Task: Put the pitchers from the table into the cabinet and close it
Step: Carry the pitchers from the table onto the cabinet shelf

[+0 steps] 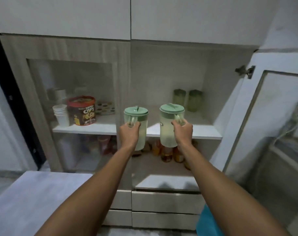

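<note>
The left hand [129, 132] is wrapped around the handle of the left pitcher [136, 126], and the right hand [183, 131] grips the handle of the right pitcher [170, 123] the same way. Both pitchers are pale green with green lids, upright, held in the air in front of the white shelf [202, 132], their bases hanging below its front edge. They are side by side and apart.

At the back of the shelf, right of the pitchers, stand two green glasses [187, 99]. Left along the shelf, behind the closed glass door [71, 106], sit a red cereal tin [81, 110], a stack of white cups [60, 114] and a spotted container [105, 108]. Below the shelf, jars and bottles [168, 155] crowd a lower level, blurred. Under that are pale drawers [165, 201].

Right of the shelf the cabinet's other glass door [264, 130] stands swung open on its hinge [245, 71]. Above the shelf run plain white upper doors [195, 17]. Down to the left of it lies a pale grey table [34, 198]. The room is dim.
</note>
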